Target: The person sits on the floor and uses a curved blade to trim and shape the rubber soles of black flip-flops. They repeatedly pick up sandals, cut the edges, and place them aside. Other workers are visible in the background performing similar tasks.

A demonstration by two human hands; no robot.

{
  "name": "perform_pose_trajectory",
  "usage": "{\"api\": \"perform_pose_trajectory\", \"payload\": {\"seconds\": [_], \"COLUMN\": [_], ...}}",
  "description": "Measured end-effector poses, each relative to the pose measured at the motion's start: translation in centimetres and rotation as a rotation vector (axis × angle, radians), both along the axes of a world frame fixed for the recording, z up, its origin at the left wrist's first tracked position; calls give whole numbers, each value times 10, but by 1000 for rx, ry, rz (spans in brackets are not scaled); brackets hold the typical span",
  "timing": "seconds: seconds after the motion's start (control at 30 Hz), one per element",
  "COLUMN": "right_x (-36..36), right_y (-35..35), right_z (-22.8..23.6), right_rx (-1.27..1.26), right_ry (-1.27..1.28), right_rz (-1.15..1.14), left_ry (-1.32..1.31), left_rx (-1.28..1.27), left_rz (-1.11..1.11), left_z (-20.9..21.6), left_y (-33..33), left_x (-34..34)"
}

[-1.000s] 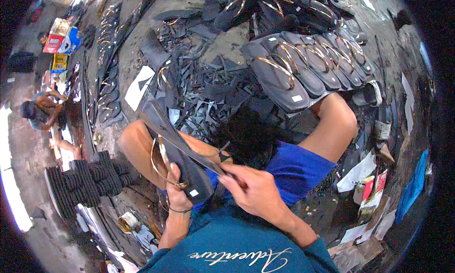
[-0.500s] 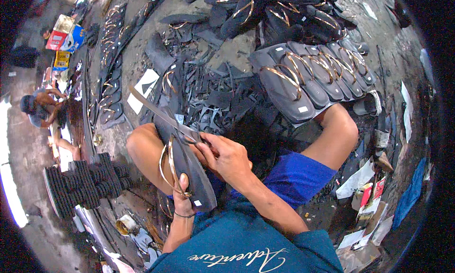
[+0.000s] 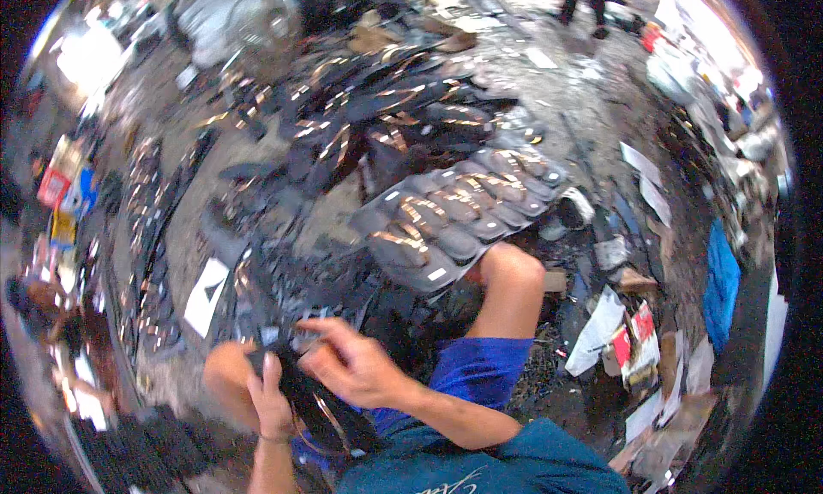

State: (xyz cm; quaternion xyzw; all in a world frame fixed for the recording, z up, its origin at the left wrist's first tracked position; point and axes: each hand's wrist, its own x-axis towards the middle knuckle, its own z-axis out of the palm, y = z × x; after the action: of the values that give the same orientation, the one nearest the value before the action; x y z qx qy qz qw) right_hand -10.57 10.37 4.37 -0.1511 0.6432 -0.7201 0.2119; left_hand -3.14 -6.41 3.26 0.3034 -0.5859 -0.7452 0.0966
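Observation:
A black flip-flop (image 3: 319,408) with shiny gold straps lies slanted over my left thigh, its outline smeared by motion. My left hand (image 3: 273,401) grips it from the left side, thumb up along its edge. Close over its upper right edge is my right hand (image 3: 360,367), index finger stretched out and the other fingers bent. Blur hides whether that hand holds anything; the knife blade seen earlier cannot be made out. Beyond my right knee, a row of grey flip-flops (image 3: 433,277) with gold straps and small white labels lies side by side.
Black scraps (image 3: 321,275) cover the ground ahead, beside a white sheet (image 3: 206,297). More gold-strapped flip-flops (image 3: 377,108) are heaped farther off. Papers (image 3: 597,329) and a blue cloth (image 3: 722,275) lie at the right. A person (image 3: 43,310) sits at the far left.
The whole view has swung, so the scene sits lower and more to the left, blurred. My right hand has lost sight of the knife blade; its index finger is now extended.

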Motion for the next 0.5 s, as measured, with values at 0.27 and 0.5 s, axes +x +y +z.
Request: {"api": "perform_pose_trajectory", "payload": {"seconds": [0.27,0.5], "right_x": [77,98], "right_y": [85,89], "right_z": [-29,-49], "right_rx": [374,385], "right_ry": [300,443], "right_rz": [-19,30], "left_ry": [-163,-20], "left_rx": [40,24], "left_rz": [-32,37], "left_z": [46,32], "left_y": [-37,-13], "left_x": [27,57]}}
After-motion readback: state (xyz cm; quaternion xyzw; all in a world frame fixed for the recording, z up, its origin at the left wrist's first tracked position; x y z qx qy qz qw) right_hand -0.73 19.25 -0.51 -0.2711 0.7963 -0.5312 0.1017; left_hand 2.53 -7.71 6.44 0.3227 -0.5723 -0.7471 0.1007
